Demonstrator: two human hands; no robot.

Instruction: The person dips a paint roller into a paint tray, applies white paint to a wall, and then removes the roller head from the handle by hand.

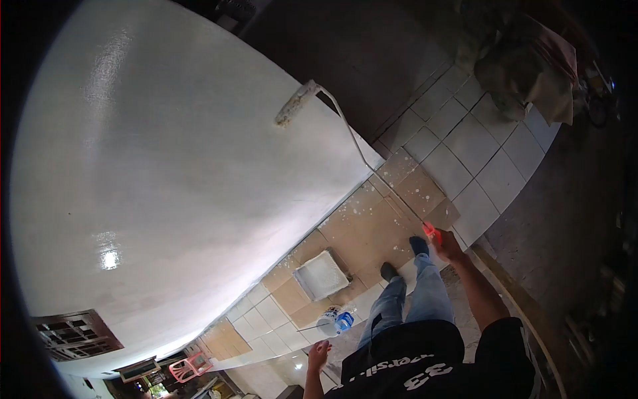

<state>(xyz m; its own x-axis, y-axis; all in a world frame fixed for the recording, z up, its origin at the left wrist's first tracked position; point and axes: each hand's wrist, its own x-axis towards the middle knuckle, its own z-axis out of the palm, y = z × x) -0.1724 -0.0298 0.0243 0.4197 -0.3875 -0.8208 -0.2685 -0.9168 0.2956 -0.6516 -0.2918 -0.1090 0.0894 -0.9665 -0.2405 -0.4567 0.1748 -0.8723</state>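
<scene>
My right hand (446,246) is wrapped around the red grip of a long-framed paint roller (294,105). Its whitish, stained sleeve lies against the pale wall (179,139), near the wall's edge. Below, my left hand (319,355) hangs at my side with fingers loosely apart and nothing in it. Close to that hand stand a small white bucket (325,326) and a blue-labelled container (344,322). A paint tray (347,278) with white in it rests on the floor along the wall.
Paint-spotted cardboard (379,216) covers the tiles beside the wall, under my feet. A red plastic chair (189,366) stands far down the wall, past a dark-framed window (78,338). Draped cloth (531,73) hangs over something at the upper right.
</scene>
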